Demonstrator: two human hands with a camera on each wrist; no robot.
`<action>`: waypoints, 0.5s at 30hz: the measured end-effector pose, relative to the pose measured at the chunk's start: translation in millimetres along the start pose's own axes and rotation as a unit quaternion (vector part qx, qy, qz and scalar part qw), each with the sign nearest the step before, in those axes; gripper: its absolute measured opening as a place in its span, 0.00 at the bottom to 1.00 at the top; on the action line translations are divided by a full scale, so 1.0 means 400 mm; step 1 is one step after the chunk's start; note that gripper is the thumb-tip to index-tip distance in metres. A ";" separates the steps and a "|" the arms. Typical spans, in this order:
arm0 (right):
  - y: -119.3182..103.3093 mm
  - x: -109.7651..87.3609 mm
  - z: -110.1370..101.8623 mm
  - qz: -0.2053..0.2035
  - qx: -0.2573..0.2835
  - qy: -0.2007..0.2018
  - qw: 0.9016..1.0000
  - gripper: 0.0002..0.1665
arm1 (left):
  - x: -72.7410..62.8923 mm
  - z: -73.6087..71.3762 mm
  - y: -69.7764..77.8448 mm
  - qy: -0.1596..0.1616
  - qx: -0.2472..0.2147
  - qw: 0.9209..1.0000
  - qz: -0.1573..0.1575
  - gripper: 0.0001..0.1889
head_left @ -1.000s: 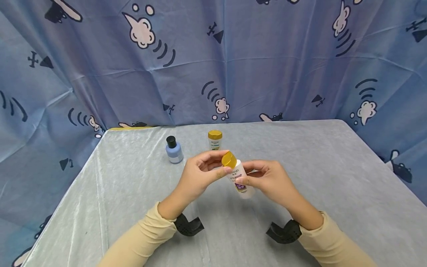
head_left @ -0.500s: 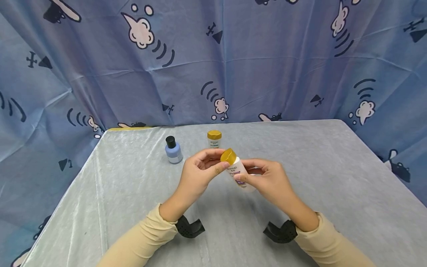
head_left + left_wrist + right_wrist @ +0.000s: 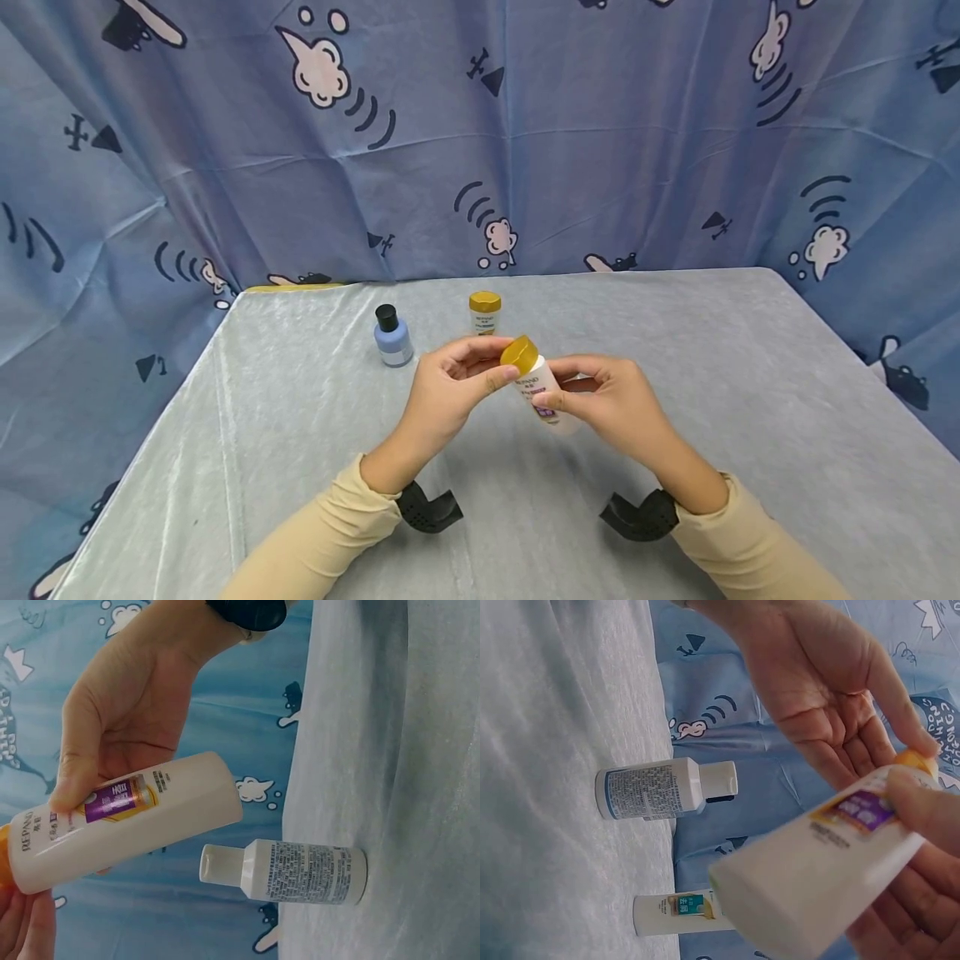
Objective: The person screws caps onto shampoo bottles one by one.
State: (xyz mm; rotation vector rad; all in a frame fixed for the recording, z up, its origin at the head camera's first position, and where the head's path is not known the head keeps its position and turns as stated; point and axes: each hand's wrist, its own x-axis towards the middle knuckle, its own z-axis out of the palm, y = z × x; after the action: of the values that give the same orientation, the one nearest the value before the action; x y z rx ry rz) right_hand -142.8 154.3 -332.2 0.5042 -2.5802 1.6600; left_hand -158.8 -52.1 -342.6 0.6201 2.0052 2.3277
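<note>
A white shampoo bottle point(image 3: 536, 387) with a purple-printed label is held in the air, tilted, between both hands. My left hand point(image 3: 442, 383) pinches its yellow cap point(image 3: 520, 354) between thumb and fingers. Lower down, my right hand point(image 3: 611, 400) grips the bottle's body, its thumb across the front. In the right wrist view the bottle's base point(image 3: 772, 907) points toward the camera. A white bottle with fine print point(image 3: 307, 871) stands upright on the table beyond the held one; the hands hide it in the head view.
Farther back stands another white bottle with a yellow cap point(image 3: 484, 315), its teal label point(image 3: 691, 904) visible from the right wrist. A blue bottle point(image 3: 392, 343) with a black cap stands to its left. The table point(image 3: 750, 400) ends at a patterned blue curtain point(image 3: 600, 167).
The held bottle has tipped slightly, its base swinging up a little to the right. Both hands keep their hold on cap and body, and the standing bottles in the head view stay put.
</note>
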 end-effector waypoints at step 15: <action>-0.001 0.009 -0.020 0.019 0.048 -0.054 0.997 0.18 | -0.007 -0.008 -0.010 -0.044 -0.040 0.998 0.010 0.30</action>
State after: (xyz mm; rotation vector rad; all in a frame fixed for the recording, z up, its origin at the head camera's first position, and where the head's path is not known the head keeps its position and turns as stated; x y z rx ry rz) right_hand -147.1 160.5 -327.5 0.5676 -2.6105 1.8250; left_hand -158.4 -55.2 -347.4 0.7278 1.8669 2.3351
